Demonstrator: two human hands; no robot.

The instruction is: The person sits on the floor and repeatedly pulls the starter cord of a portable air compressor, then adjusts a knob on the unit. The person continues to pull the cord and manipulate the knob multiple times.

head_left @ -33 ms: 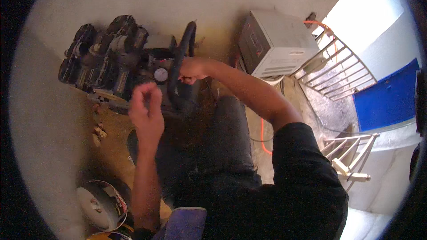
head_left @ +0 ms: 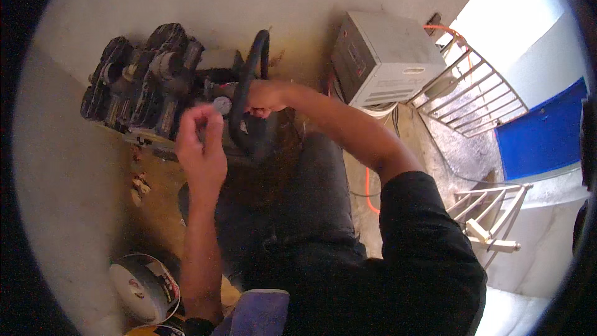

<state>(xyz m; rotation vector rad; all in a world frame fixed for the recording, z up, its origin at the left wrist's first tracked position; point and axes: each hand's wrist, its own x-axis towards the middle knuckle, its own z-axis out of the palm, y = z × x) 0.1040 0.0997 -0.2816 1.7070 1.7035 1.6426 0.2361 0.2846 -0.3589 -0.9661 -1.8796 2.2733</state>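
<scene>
A dark air compressor [head_left: 166, 84] with black motor heads stands against the wall ahead of me. A small round pressure gauge [head_left: 222, 106] with a pale dial sits near its right end. My left hand [head_left: 202, 143] is just in front of the gauge, thumb and fingers curled together; whatever they may hold is too small or blurred to make out. Past the compressor's black looped handle [head_left: 249, 81], my right hand [head_left: 266, 96] has its fingers bent in beside the machine. The handle partly covers that hand, and its grip is hidden.
Right of the compressor is a grey metal cabinet [head_left: 388, 56], with a barred metal rack [head_left: 476, 96] beside it. An orange hose [head_left: 368, 193] runs along the floor. Buckets [head_left: 143, 289] stand at lower left. A pale metal frame [head_left: 491, 218] and a blue panel [head_left: 541, 130] are farther right.
My left hand has shifted slightly up, its fingertips closer to the gauge. The right hand stays beside the handle.
</scene>
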